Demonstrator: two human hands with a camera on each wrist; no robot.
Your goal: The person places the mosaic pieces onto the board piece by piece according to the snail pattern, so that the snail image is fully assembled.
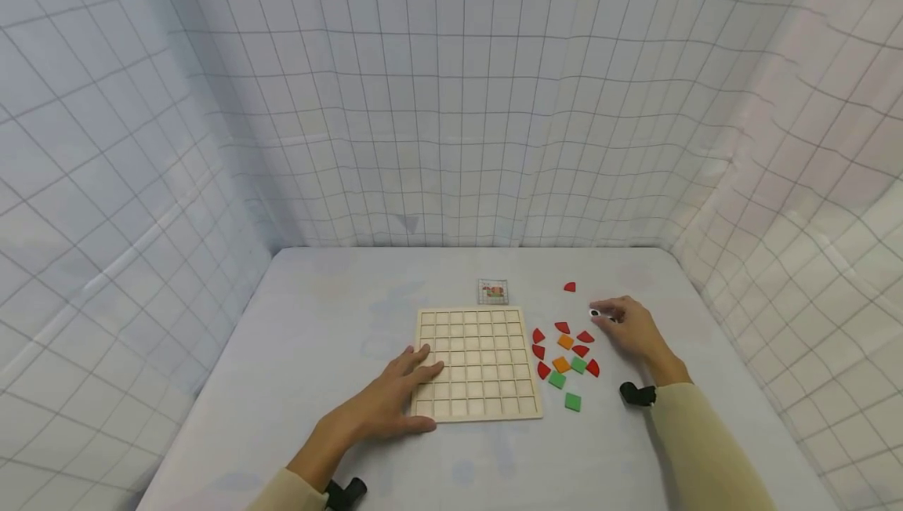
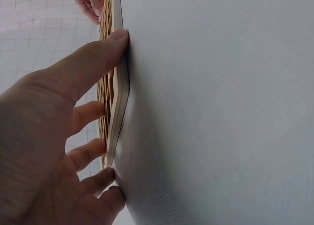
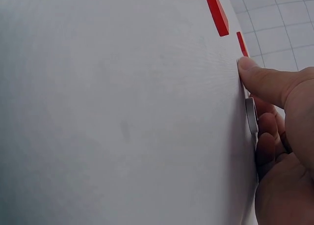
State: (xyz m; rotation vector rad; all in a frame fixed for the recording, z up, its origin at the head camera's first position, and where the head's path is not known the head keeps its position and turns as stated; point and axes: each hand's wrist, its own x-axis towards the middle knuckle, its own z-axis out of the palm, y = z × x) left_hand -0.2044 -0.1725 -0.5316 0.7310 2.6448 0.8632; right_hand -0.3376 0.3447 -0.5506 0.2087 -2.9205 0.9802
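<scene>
My left hand (image 1: 391, 399) rests at the left edge of a pale wooden board (image 1: 487, 362) divided into square cells. Its fingers are spread over the cells, and the thumb (image 2: 100, 60) lies along the near edge in the left wrist view. Past the board's right side, my right hand (image 1: 632, 328) is low on the table, thumb and fingertips pinching a small white piece with a black dot (image 1: 594, 313). A second white piece (image 3: 251, 115) lies under the curled fingers, partly hidden by them.
Between board and right hand lie several red quarter-round pieces (image 1: 593, 368), a few green squares (image 1: 573, 402) and orange squares (image 1: 561, 365). One red piece (image 1: 570, 287) sits farther back. Behind the board is a small picture card (image 1: 492, 291). Gridded white cloth (image 1: 458, 103) walls the table.
</scene>
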